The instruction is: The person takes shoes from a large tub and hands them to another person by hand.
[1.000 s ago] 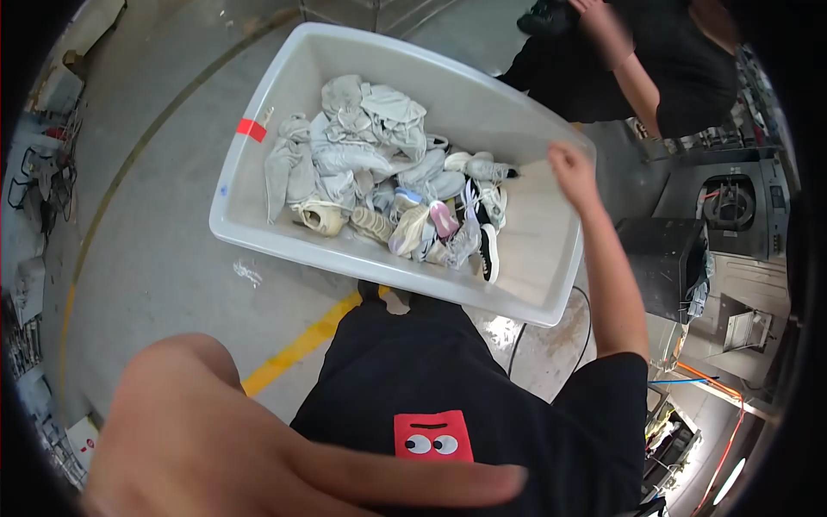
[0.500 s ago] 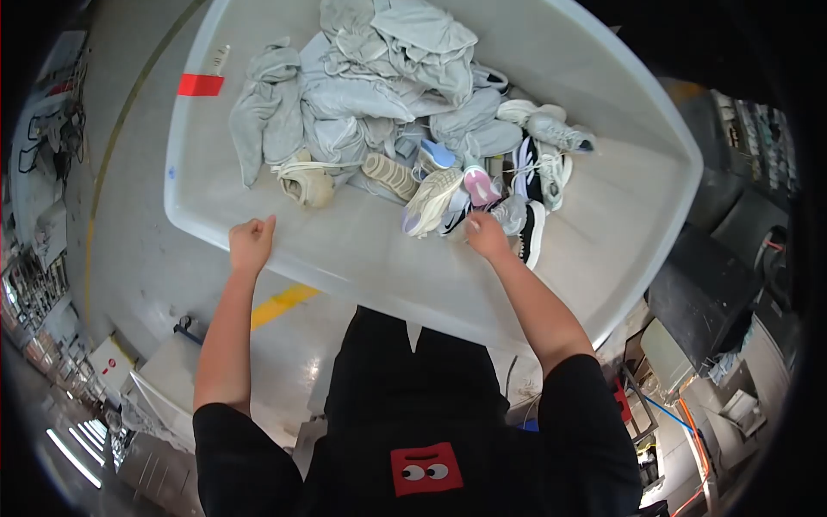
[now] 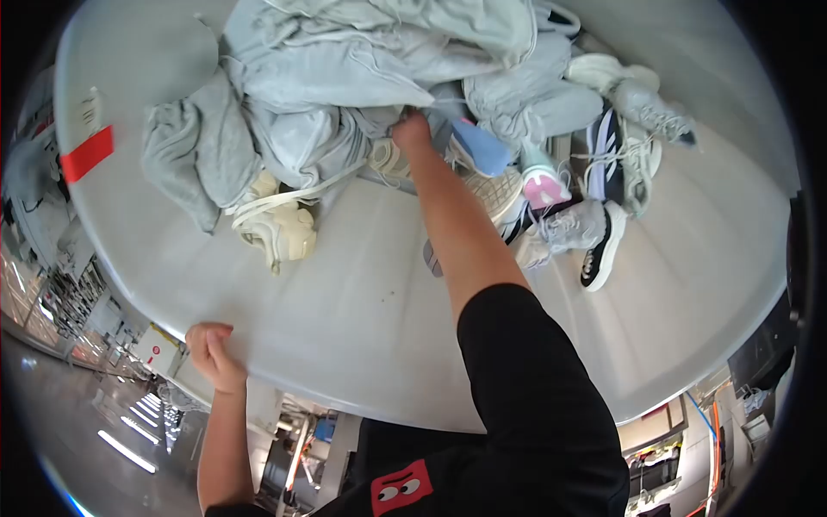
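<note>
The right hand (image 3: 412,133) reaches into the tub (image 3: 370,319), among the cloth (image 3: 345,73) and shoes, close to the beige shoe (image 3: 389,162) and the blue shoe (image 3: 482,148). Its fingertips are hidden, so I cannot tell whether they hold something. The left hand (image 3: 215,355) is at the tub's near edge, fingers curled together; if they grip the edge is not clear. A pull here could drag neighbours, because the things lie pressed together. The loose lace (image 3: 332,183) over the cream shoe (image 3: 284,231) could catch, and the cloth could slide down and cover the hand.
</note>
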{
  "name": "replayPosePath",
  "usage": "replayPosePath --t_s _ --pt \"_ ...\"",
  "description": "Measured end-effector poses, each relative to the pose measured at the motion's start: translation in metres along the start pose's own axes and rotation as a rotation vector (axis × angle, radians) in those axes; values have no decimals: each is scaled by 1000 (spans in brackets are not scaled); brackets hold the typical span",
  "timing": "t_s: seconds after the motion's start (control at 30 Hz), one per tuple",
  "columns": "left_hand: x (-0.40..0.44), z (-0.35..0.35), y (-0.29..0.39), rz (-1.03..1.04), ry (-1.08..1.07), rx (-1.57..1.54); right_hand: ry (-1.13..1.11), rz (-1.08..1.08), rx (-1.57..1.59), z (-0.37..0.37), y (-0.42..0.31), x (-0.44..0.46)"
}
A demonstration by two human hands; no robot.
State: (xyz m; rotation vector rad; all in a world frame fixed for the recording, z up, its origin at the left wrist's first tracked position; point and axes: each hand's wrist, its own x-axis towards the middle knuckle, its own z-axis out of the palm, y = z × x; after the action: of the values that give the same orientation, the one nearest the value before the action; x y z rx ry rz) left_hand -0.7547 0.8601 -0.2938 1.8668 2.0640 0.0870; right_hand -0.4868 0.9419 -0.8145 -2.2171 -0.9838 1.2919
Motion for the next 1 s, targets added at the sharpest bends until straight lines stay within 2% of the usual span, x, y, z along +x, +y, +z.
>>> replayPosePath --t_s 0.07,0.23,0.3,0.4,0.43,0.53,0.57,0.67,0.7,0.8,0.87,0.93,1.0 --pt "-1 0 -2 4 -25 -22 135 -314 -199 23 22 13" --pt "2 4 6 -21 -48 1 -60 -361 -300 26 34 33" --pt "4 4 7 -24 -34 -15 -142 -304 -268 7 22 29" --pt "2 1 5 -29 -33 -37 -274 -266 -190 19 55 37" --pt "0 1 3 -37 -28 -46 -289 -122 -209 1 40 28" --pt "0 2 0 -20 -4 -35 -303 -40 -382 -48 -6 0" --pt "1 1 4 -9 -2 -11 -183 -124 -427 -51 -4 -6" --pt "-1 0 2 -9 -4 -6 -345 -25 -429 -96 -48 -30" --pt "-3 0 -1 -20 3 -21 -284 -30 -398 -100 -50 -39" --pt "0 -6 -2 -18 13 20 -371 176 -300 -148 -84 -90" --pt "6 -13 4 -59 -50 93 -475 172 -153 -191 -93 -134" --pt "14 -18 15 -154 -175 176 -578 74 -115 -245 -98 -177" --pt "30 -6 56 -350 -256 -47 -573 -22 -53 -312 -118 -234"
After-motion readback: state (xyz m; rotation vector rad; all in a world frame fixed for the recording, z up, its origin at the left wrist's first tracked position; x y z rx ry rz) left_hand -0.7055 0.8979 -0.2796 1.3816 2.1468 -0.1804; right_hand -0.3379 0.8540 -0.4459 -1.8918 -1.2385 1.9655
